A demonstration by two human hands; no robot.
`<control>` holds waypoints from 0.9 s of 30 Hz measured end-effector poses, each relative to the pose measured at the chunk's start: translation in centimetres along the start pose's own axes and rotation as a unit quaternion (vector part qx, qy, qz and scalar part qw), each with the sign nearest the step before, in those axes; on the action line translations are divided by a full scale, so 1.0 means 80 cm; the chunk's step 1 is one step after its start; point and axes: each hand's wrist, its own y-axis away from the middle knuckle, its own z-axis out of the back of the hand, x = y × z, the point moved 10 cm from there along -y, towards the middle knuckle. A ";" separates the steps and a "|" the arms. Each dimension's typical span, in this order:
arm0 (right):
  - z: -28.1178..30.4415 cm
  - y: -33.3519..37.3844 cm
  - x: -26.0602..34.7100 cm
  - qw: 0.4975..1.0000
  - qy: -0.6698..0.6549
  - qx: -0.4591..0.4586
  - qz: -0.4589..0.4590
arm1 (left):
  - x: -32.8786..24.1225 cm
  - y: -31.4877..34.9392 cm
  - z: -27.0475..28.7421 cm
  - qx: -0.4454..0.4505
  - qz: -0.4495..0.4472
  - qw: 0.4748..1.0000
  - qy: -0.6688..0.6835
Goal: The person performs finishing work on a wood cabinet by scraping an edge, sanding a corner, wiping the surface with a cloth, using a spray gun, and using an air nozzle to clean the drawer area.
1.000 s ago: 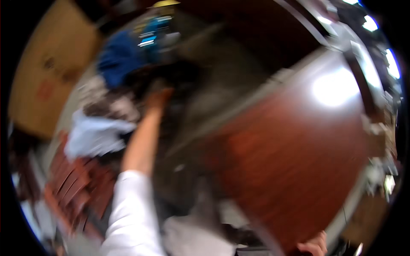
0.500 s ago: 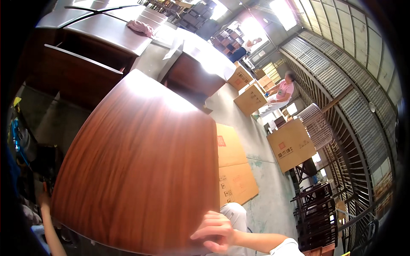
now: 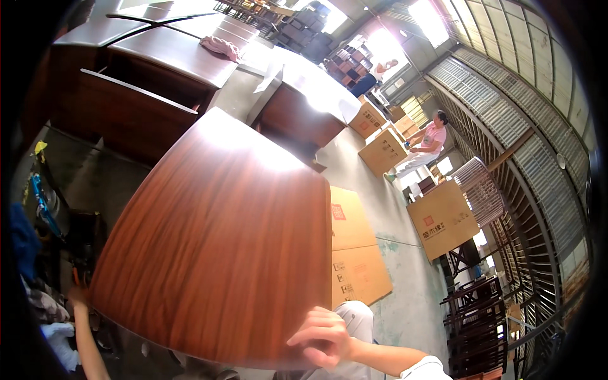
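Note:
A glossy red-brown wooden top (image 3: 221, 247) with dark grain and rounded corners fills the middle. My right hand (image 3: 323, 337) is at its near right corner, fingers loosely curled over the surface and the thumb apart from them. Nothing shows in that hand. My left hand (image 3: 77, 296) reaches low beside the left edge of the top, next to a thin orange thing (image 3: 76, 276) among dark items. Shadow hides its fingers, so whether they grip anything cannot be made out.
An open drawer (image 3: 136, 94) juts from a dark desk at the upper left. Flat cardboard (image 3: 361, 272) lies on the floor to the right. Farther off, a person in pink (image 3: 430, 139) sits beside cartons (image 3: 383, 152). Stacked dark wooden frames (image 3: 475, 323) stand at the right.
The whole scene has shifted slightly right in the picture. Both hands stay at nearly the same places against the wooden top.

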 end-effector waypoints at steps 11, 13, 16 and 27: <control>0.002 -0.002 0.008 0.999 -0.034 -0.024 0.022 | 0.050 -0.020 -0.011 -0.029 0.139 0.928 0.346; 0.003 -0.007 0.010 0.998 -0.039 -0.029 0.035 | 0.058 -0.026 0.034 -0.060 0.104 0.886 0.448; 0.003 -0.002 0.003 0.999 -0.026 -0.024 0.031 | 0.024 0.010 0.116 -0.149 0.129 0.915 0.351; 0.018 0.054 -0.013 0.954 -0.274 -0.097 0.078 | -0.138 0.395 0.667 -0.418 -0.036 0.893 0.161</control>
